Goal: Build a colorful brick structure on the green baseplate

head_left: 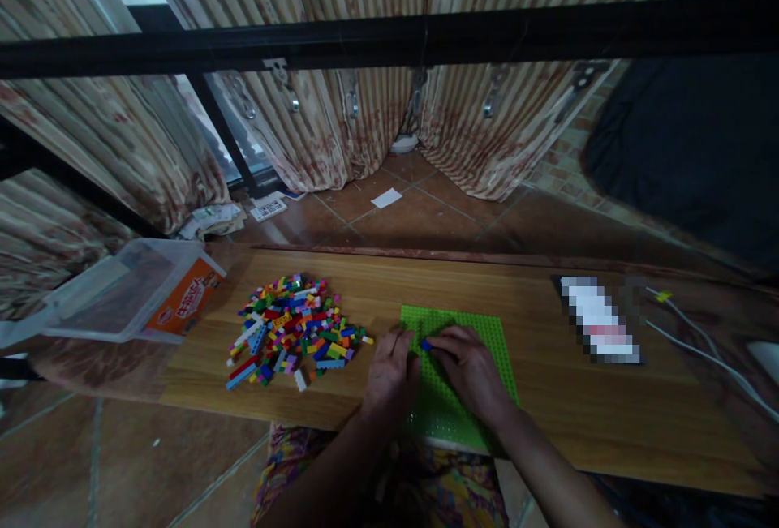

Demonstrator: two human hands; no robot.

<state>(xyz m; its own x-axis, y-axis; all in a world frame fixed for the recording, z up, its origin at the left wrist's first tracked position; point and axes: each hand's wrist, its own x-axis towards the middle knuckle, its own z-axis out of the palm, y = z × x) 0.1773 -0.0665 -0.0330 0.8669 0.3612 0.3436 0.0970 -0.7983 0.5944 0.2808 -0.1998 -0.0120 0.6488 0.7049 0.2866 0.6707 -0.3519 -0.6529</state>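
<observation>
Hands meet on the green plate (462, 325). Right hand (468, 370) fingers pinch a small blue brick (427, 345) there; left hand (391, 374) lies curled beside it. Brick pile (292, 329) sits left of the plate.

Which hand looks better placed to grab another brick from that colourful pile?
Left, probably. The left hand rests at the baseplate's left edge, on the side where the brick pile lies. The right hand is over the plate, fingertips at a small blue brick, so it seems occupied.

L hand (389, 374), R hand (466, 366), blue brick (427, 345), green baseplate (480, 333), brick pile (292, 329)
</observation>
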